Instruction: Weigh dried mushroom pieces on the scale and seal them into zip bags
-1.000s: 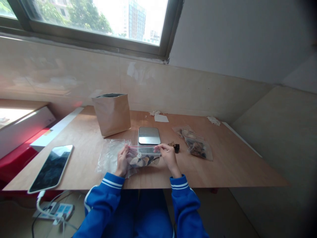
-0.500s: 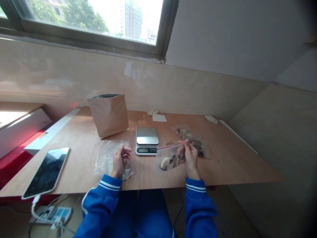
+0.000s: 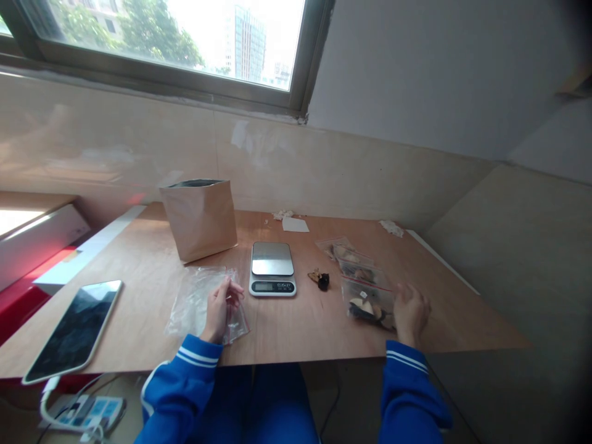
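Observation:
My right hand [image 3: 411,311] is closed on the right end of a clear zip bag [image 3: 370,305] with a red seal line. Pale and dark dried pieces, like mushroom slices, lie inside it. This bag overlaps other filled zip bags [image 3: 345,250] behind it. My left hand [image 3: 221,311] is over a pile of clear flat plastic bags [image 3: 192,302], its fingers loosely curled and slightly apart with nothing seen in them. Between my hands stands a kitchen scale [image 3: 272,265] with a bare steel plate. Right of the scale lie loose dried pieces [image 3: 319,279], one of them dark.
An open brown paper pouch [image 3: 203,222] stands upright behind the plastic bags. A tablet [image 3: 74,330] with a white cable lies at the left table edge. White paper [image 3: 296,224] and crumpled tissue [image 3: 391,228] lie near the wall. A power strip [image 3: 87,413] sits below the table.
My right hand has moved right and down with the filled zip bag, from beside the scale to the other filled bags. A dark loose piece now shows beside the scale. My left hand stays put.

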### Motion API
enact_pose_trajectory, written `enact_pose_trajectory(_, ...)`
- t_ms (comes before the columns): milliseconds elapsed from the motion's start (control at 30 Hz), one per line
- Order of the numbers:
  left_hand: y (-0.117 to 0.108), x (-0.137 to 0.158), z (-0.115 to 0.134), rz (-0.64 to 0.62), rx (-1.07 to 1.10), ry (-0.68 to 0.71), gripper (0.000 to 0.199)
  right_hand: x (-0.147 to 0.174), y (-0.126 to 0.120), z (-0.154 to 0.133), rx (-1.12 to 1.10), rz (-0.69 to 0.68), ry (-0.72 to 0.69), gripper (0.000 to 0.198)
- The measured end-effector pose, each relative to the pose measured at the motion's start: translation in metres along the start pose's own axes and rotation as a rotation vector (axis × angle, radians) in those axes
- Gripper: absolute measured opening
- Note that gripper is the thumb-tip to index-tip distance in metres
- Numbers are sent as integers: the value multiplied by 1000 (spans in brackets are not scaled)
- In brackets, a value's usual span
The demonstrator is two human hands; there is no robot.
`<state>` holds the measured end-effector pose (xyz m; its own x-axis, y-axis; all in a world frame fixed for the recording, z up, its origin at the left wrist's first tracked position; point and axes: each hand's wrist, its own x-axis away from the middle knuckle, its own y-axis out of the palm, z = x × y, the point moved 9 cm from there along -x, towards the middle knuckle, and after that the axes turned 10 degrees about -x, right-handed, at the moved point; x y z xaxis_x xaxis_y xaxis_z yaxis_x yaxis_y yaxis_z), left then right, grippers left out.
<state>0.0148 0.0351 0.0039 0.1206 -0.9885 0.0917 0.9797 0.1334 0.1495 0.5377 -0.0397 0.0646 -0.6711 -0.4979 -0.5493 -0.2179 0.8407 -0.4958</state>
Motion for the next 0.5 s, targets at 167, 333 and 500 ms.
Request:
enact_pose_trajectory(167,0,0,2,13,-10,5,45,39,23,-27,-45,-21,-205,68)
enact_pose_trajectory(333,0,0,1,9,-15,10,45,49,60,-11,-105,-214,-133,70)
enact_pose_trajectory(500,-1,-2,1,11,-45,47,45,33,65,-19,-81,-271,-214,67)
